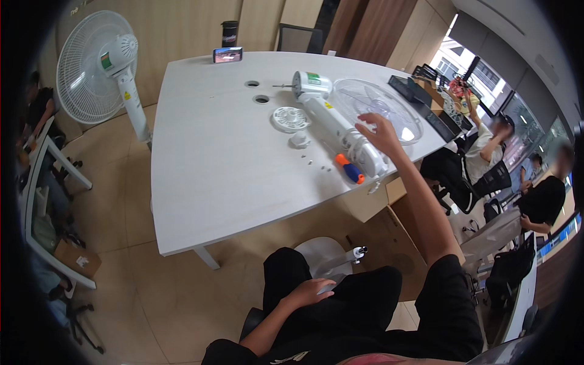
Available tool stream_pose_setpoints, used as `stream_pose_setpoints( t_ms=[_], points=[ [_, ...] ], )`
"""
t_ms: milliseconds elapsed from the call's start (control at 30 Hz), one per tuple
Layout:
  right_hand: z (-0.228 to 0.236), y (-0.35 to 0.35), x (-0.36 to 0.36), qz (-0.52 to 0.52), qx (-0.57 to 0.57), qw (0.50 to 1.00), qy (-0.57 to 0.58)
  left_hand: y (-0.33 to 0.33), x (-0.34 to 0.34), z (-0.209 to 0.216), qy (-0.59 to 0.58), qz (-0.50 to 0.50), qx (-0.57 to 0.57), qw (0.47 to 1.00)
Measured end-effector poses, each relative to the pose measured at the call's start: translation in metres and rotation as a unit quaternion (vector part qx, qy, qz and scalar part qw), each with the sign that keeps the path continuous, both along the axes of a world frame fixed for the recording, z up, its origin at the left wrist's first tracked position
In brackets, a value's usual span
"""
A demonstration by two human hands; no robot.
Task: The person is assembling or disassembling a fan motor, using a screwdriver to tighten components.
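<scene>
My right hand (382,135) reaches over the table with fingers apart, just above the white fan column (331,118) lying there. Nothing shows in its grasp. At the column's far end is the motor head (311,85), its bare metal shaft pointing left. A white cord (360,149) is bundled by the near end. Beside the column are a round vented white disc (291,119), a small white knob-like part (300,140), several small metal pieces (311,162) and an orange-and-blue screwdriver (349,169). My left hand (309,293) rests over my lap, curled around a greyish object I cannot make out.
A round guard with a clear fan blade (371,109) lies right of the column. A phone (227,55) and dark cup (229,33) stand at the far edge. An assembled fan (100,67) stands left of the table. An open carton (389,243) sits below; people sit and stand to the right.
</scene>
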State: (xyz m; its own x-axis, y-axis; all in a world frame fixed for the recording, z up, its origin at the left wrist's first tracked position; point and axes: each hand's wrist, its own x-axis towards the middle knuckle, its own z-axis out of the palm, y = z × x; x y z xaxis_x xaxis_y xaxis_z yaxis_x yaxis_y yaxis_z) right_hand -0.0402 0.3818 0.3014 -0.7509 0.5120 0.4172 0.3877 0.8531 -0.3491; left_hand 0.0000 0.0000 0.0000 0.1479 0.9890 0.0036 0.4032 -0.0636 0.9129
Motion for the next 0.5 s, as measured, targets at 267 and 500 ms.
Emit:
stream_pose_setpoints(
  t_ms=[267, 500],
  points=[
    [-0.013, 0.041, -0.105, -0.051, 0.042, 0.986, -0.153, -0.017, -0.025, 0.012, -0.060, 0.071, 0.003, 0.996],
    [-0.018, 0.048, -0.144, -0.125, 0.048, 0.965, -0.226, -0.035, -0.037, 0.014, -0.087, 0.114, 0.001, 0.990]
  ],
)
